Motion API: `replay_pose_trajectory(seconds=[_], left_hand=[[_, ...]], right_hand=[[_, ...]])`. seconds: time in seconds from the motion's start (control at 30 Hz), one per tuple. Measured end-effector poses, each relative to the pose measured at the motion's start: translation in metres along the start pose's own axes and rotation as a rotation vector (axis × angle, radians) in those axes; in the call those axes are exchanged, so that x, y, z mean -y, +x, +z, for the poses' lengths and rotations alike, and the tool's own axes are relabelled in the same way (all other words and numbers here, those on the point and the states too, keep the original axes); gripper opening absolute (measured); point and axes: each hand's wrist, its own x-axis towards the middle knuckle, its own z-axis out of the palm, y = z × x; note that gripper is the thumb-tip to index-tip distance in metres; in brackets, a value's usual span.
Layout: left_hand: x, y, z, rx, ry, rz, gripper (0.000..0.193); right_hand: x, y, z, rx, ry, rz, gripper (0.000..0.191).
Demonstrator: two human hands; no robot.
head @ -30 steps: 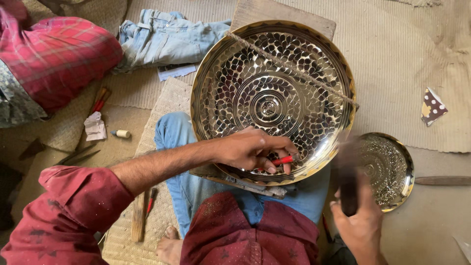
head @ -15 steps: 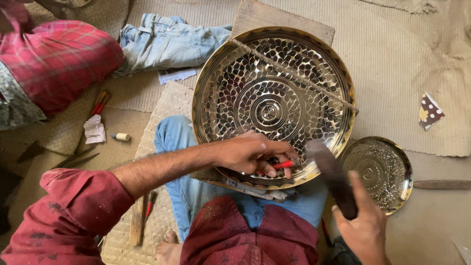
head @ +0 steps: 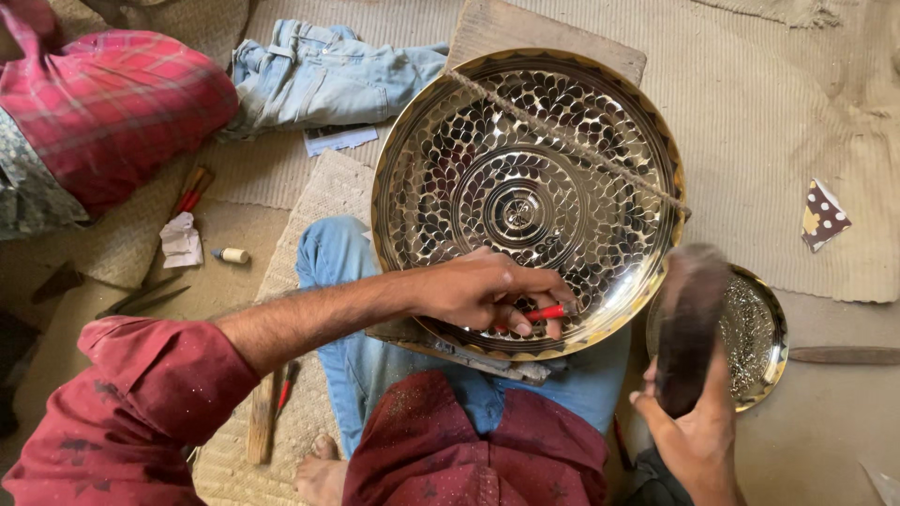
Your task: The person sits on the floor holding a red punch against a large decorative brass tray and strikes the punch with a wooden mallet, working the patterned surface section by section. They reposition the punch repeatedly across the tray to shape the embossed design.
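Brass tray (head: 527, 201), large, round, hammered scale pattern, sits tilted on the person's lap over a wooden board (head: 525, 37), near rim resting on the blue-jeaned knee (head: 330, 255).

Head view:
- Edges/room: tray's far rim overlaps the board; a twisted cord (head: 572, 145) runs across its upper right face to the rim. Right of the tray, woven mat floor (head: 797, 112) is open, only a small spotted paper scrap (head: 824, 213) on it. Left side more crowded: folded jeans (head: 319, 70), a person in a red plaid shirt (head: 112, 112), paper wad (head: 180, 240), small cork-like plug (head: 231, 255), dark metal tools (head: 141, 298).
- Left hand (head: 483, 290) lies on the tray's near inner rim, grip closed on a red-handled punch (head: 544, 314), tip against the metal.
- Right hand (head: 698, 431) is below-right of the tray, clear of its rim, grip closed around a dark mallet (head: 689, 323), head blurred, raised just beside the tray edge.
- Containers: a smaller brass dish (head: 759, 342) lies on the floor behind the mallet, partly hidden; contents cannot be told. Big tray holds only the hand and punch.
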Motion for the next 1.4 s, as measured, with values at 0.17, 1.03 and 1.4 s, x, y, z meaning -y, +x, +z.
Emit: replay_pose_trajectory(seconds=[0.17, 1.03, 1.4], left_hand=[[0.002, 0.001, 0.002, 0.012, -0.012, -0.076, 0.053], [-0.001, 0.008, -0.005, -0.013, 0.054, -0.073, 0.055], [0.011, 0.006, -0.008, 0.021, 0.067, -0.050, 0.048]], right_hand=[[-0.003, 0.000, -0.003, -0.063, -0.401, -0.119, 0.100], [-0.073, -0.028, 0.061, -0.372, 0.019, -0.232, 0.072], [-0.014, -0.018, 0.036, -0.219, -0.559, -0.246, 0.064]])
